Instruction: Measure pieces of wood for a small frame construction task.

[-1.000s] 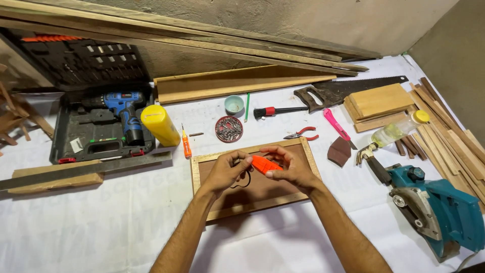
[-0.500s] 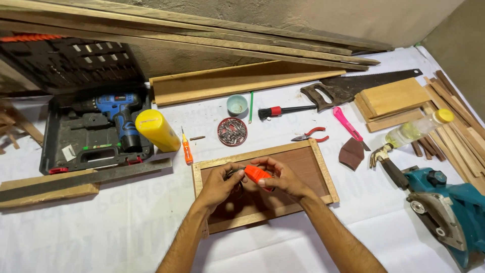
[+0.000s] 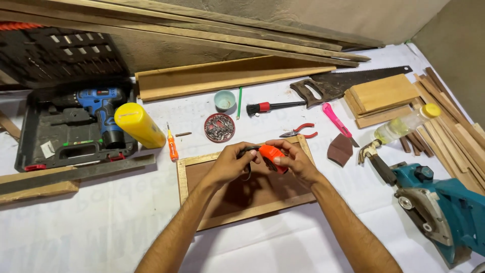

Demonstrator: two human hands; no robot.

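Observation:
My right hand (image 3: 294, 163) grips a small orange tool (image 3: 272, 155) with a dark end. My left hand (image 3: 228, 164) pinches that dark end (image 3: 248, 150) and a thin dark cord hanging below it. Both hands hover over a wooden frame with a brown board inside (image 3: 242, 197), which lies flat on the white cloth. What the tool is exactly is hidden by my fingers.
A round tin of screws (image 3: 220, 127), an orange screwdriver (image 3: 173, 146), red pliers (image 3: 301, 132) and a yellow bottle (image 3: 138, 125) lie behind the frame. A blue drill sits in its black case (image 3: 76, 129) at left. A teal circular saw (image 3: 444, 212), a handsaw (image 3: 348, 83) and wood strips (image 3: 454, 126) are at right.
My hands stayed over the frame with the orange tool between them. My view shifted slightly, and my left fingers have closed further on the tool's dark end.

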